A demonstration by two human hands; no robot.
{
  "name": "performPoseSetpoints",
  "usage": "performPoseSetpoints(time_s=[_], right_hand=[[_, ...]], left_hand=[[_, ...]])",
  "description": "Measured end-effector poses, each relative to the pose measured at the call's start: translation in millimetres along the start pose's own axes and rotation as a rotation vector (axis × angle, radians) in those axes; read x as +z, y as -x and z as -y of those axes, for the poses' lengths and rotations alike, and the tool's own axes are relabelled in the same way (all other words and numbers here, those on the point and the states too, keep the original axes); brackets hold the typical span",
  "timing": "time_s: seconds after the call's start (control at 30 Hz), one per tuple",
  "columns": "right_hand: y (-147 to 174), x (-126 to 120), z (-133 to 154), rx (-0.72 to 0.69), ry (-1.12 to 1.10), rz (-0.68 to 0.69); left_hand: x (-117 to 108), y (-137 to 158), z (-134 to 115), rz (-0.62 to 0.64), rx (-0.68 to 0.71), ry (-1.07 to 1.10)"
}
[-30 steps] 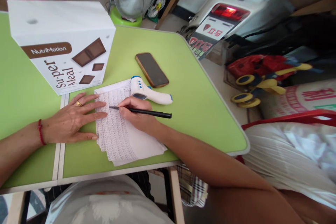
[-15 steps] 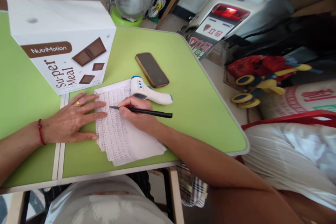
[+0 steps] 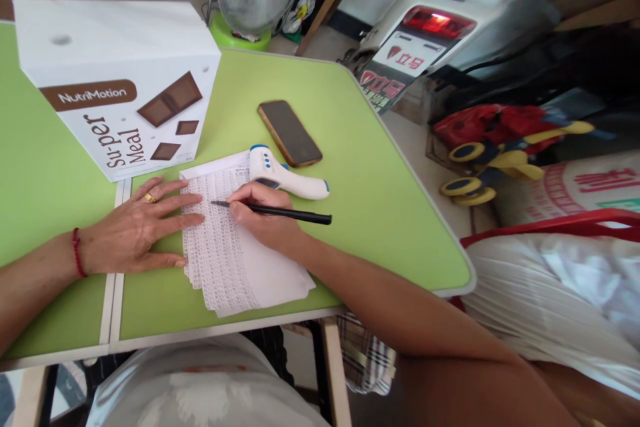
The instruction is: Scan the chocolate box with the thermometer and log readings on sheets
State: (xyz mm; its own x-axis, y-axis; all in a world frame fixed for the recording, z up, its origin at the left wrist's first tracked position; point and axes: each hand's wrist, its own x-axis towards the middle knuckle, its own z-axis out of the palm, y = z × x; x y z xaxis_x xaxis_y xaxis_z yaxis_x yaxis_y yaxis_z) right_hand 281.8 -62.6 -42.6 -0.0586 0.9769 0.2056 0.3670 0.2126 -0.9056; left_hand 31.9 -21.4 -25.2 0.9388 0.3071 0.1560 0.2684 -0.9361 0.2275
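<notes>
Head view, right hand (image 3: 265,219), grip narrow around pen (image 3: 303,215), left hand (image 3: 134,228) spread over edge of papers (image 3: 225,267), tabletop (image 3: 380,213) rightward.

Around the left wrist, I notice a narrow red bracelet (image 3: 77,252), cord-like, with what could be a small bead or knot on it. A gold-coloured ring (image 3: 149,198), its top broader than its band, sits on one finger of the left hand (image 3: 133,233). Both forearms are bare. Below the near edge of the table (image 3: 400,227) shows a pale grey garment (image 3: 270,393) with lighter, petal-like patches in the middle and a thin orange-brown streak above them; its left side turns a bluish white.
</notes>
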Motion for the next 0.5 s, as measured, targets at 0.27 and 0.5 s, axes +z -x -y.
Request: performPoseSetpoints(time_s=[0.27, 0.5], right_hand=[[-0.1, -0.5, 0.5, -0.033, -0.013, -0.005], [-0.1, -1.2, -1.0, -0.005, 0.011, -0.009]], left_hand=[[-0.3, 0.5, 0.0, 0.005, 0.005, -0.011], [-0.5, 0.4, 0.2, 0.002, 0.007, -0.015]])
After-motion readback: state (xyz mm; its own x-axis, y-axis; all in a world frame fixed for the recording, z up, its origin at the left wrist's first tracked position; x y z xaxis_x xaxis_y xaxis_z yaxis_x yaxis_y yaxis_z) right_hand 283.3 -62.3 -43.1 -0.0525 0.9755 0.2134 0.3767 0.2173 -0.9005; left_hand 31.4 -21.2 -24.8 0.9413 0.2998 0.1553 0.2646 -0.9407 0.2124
